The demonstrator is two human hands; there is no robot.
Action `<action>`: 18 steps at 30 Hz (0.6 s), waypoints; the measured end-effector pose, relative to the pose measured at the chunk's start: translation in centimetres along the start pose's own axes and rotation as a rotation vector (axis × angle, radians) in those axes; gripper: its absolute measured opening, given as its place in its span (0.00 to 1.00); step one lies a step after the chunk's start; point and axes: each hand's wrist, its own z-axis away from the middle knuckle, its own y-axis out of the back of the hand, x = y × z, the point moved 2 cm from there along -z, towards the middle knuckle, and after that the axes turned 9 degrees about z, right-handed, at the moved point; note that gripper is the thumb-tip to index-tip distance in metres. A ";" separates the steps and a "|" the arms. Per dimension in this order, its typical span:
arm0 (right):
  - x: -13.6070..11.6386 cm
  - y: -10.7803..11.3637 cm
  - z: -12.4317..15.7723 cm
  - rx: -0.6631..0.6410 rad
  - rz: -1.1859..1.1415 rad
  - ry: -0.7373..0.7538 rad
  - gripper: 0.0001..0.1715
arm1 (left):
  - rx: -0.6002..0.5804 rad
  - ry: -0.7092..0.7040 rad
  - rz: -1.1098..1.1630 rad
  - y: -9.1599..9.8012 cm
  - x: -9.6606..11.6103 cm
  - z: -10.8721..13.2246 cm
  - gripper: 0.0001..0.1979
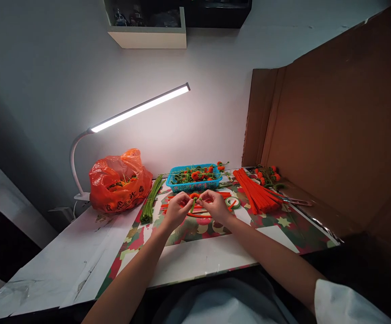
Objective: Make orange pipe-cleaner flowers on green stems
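Observation:
My left hand [177,209] and my right hand [214,205] meet above the middle of the table, fingertips pinched close together. Between them is a small orange pipe-cleaner flower [194,196] with a short green strip [193,206] hanging below it. Both hands grip at the green part under the orange head; the fingers partly hide how it is held. Loose orange pipe cleaners [200,216] lie beneath and behind the hands. Just right of my right hand sits a roll of green tape [232,202].
A blue basket [195,186] of orange flowers stands behind the hands. Green pipe cleaners [151,200] and an orange plastic bag [117,182] are left; an orange pipe-cleaner bundle [256,191], finished flowers [268,175] and scissors [298,201] right. A lamp [141,108] overhangs; a cardboard wall [333,121] borders the right.

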 end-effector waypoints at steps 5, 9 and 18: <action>0.8 -0.3 -0.3 -0.027 -0.433 -0.316 0.21 | 0.033 -0.170 -0.119 0.1 1.4 0.1 0.11; 1.7 -0.5 -0.4 -0.266 -0.595 -0.522 0.15 | 0.066 -0.348 -0.277 -0.1 1.7 0.6 0.09; 0.8 1.1 0.0 0.285 0.028 -0.118 0.16 | 0.093 -0.190 -0.135 -0.3 1.0 0.5 0.11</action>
